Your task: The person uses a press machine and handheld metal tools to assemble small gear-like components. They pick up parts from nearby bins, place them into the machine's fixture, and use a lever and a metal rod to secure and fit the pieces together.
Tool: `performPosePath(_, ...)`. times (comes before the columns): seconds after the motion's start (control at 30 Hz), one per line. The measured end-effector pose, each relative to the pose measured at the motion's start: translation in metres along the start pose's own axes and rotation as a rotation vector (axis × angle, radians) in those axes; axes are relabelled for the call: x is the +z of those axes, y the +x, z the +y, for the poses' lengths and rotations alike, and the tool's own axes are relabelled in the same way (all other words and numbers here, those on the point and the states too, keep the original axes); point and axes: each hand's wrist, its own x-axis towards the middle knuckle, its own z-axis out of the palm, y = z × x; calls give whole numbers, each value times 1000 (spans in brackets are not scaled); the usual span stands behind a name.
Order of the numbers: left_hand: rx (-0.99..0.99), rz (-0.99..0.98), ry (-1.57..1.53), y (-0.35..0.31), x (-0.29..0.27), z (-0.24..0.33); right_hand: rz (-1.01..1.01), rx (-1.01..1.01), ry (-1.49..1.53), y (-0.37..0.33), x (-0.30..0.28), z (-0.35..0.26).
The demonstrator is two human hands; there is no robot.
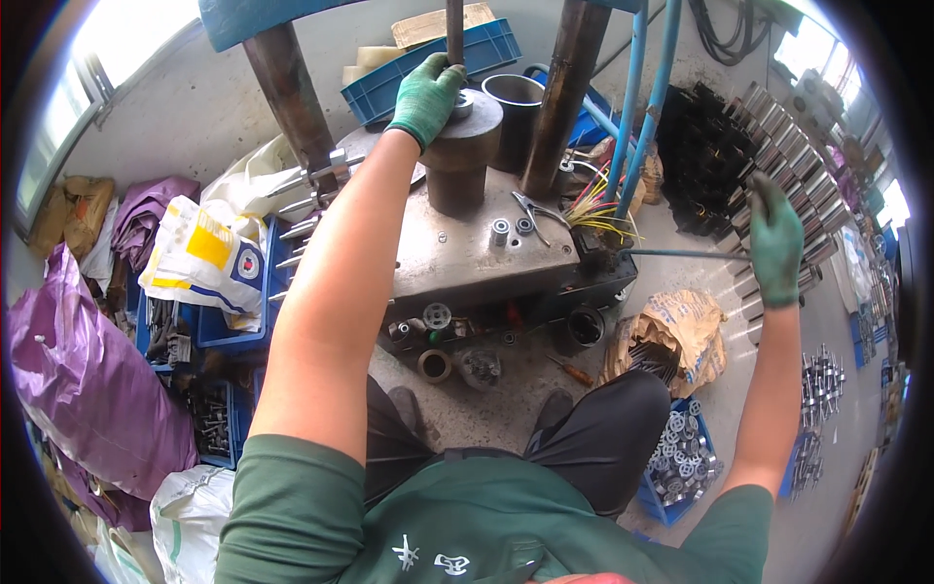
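Note:
My left hand, in a green glove, reaches forward to an upright metal rod and its fingers close around the rod's lower part. Just below sits a shiny metal ring on a thick round steel block; the glove partly hides both. Out to the right, my right hand, also green-gloved, has its fingers stretched upward. A thin blue lever runs from the press to the palm side of this hand and seems to touch it. Pliers and two small bearings lie on the steel press bed.
Steel columns frame the press. Coloured wires hang at its right. A blue bin of metal wheels and a torn paper sack stand by my right knee. Stacked metal tubes line the right; sacks crowd the left.

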Motion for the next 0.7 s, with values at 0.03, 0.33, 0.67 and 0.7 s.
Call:
performPosePath(0.03, -7, -6, -10, -1, 1, 0, -3, -4, -28, 16, 7, 8)
performPosePath(0.33, -20, -43, 52, -1, 0, 5, -179, -136, -300, 75, 32, -6)
performPosePath(0.67, 605, 87, 207, -83, 17, 36, -277, 90, -516, 76, 35, -13)
performPosePath(0.7, 675, 90, 233, -101, 21, 43, -285, 137, -509, 74, 34, -11)
